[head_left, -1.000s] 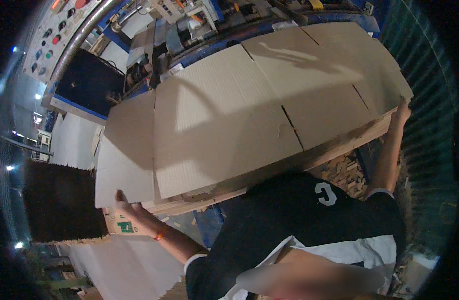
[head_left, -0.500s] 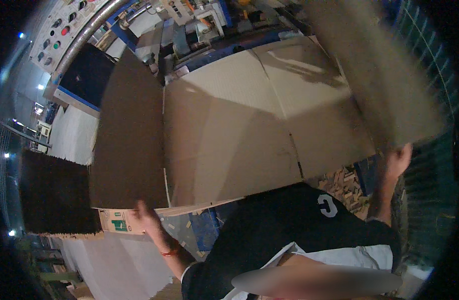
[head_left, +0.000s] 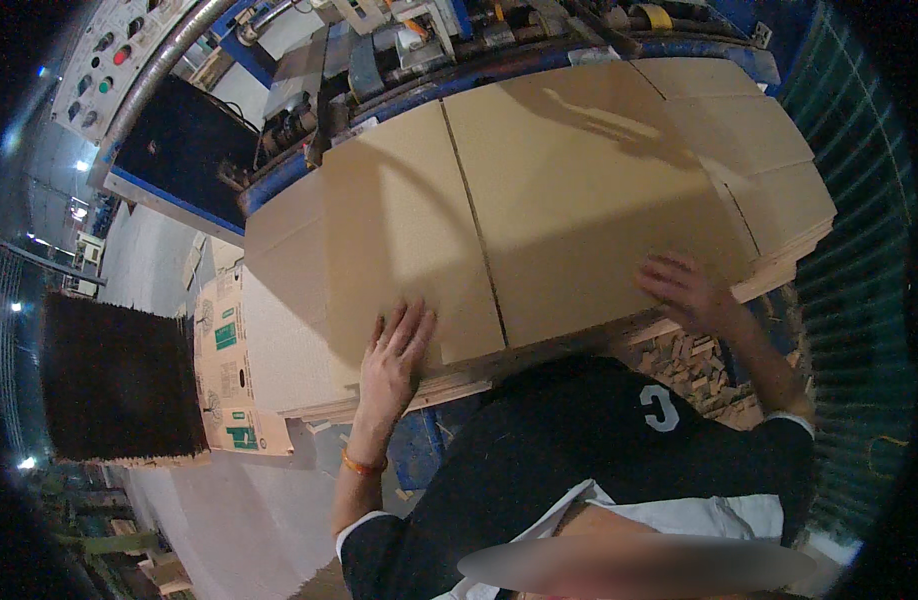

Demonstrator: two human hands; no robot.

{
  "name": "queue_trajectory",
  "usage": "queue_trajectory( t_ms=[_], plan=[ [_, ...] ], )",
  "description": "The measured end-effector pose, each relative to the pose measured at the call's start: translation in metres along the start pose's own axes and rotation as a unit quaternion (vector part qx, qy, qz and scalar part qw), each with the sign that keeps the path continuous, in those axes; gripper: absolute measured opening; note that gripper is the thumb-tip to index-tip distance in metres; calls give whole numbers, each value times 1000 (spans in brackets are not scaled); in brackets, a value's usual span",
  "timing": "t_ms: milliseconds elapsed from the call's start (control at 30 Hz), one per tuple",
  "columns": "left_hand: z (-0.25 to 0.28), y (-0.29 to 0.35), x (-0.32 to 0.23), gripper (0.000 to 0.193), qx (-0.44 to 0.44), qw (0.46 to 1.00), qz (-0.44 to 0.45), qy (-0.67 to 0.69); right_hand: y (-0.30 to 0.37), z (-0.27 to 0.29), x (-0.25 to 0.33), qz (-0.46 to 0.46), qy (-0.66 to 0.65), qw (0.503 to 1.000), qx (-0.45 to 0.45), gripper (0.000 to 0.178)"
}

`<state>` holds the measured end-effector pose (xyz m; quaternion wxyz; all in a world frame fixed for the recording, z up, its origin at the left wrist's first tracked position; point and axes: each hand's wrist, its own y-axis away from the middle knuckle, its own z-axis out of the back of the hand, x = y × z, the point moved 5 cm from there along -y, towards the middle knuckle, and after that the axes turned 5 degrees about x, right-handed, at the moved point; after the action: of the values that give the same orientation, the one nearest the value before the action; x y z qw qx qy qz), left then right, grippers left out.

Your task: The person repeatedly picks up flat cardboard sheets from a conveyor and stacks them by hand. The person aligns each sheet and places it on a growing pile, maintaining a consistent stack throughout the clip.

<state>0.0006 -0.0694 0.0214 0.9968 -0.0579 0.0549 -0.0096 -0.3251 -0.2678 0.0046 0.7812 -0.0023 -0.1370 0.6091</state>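
Corrugated carton (head_left: pixel 579 200) lies flat on cardboard stack (head_left: pixel 284 330), panels meeting at dark seam (head_left: pixel 476 225); folding appears done. Left hand (head_left: pixel 391 365) rests on it, fingers slightly spread; right hand (head_left: pixel 691 295), fingers closer together. Release not yet made.

Left hand (head_left: pixel 394 362): lay on the top cardboard sheet (head_left: pixel 569 200) at its near edge, with fingers spread.
Right hand (head_left: pixel 689 292): lay over the same sheet, well to the left hand's right, with fingers extended.
Cardboard stack (head_left: pixel 782 145): lay under both hands, reaching past the sheet on either side.
Brown scraps (head_left: pixel 684 368): lay heaped below the right hand.
Printed cardboard (head_left: pixel 219 385): lay to the left of the left hand.
Machine (head_left: pixel 499 38): stood beyond both hands.
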Motion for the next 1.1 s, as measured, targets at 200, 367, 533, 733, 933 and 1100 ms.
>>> queue_trajectory(
  t_ms=[200, 367, 533, 733, 933, 1100],
  plan=[
    [1, -40, 30, 57, -58, 998, -10, 7, -45, 17, -68, -82, 28, 995, 55, 76],
    [-1, -118, 82, 47, -146, 988, -24, 33, -110, 17, -127, -142, 20, 989, 41, 82],
    [4, -191, 126, 46, -202, 978, 10, -59, -171, 3, -173, -156, 17, 988, 9, 71],
    [7, -167, 140, 67, -239, 942, 190, -138, -158, 13, -134, -166, 140, 974, -58, 60],
    [22, 66, 159, 69, -463, 790, 393, -79, 14, 41, -131, -375, 22, 907, -193, 61],
    [-29, 155, 141, 72, -476, 605, 614, 175, 142, 12, -164, -636, 254, 707, -176, 66]
  ],
)
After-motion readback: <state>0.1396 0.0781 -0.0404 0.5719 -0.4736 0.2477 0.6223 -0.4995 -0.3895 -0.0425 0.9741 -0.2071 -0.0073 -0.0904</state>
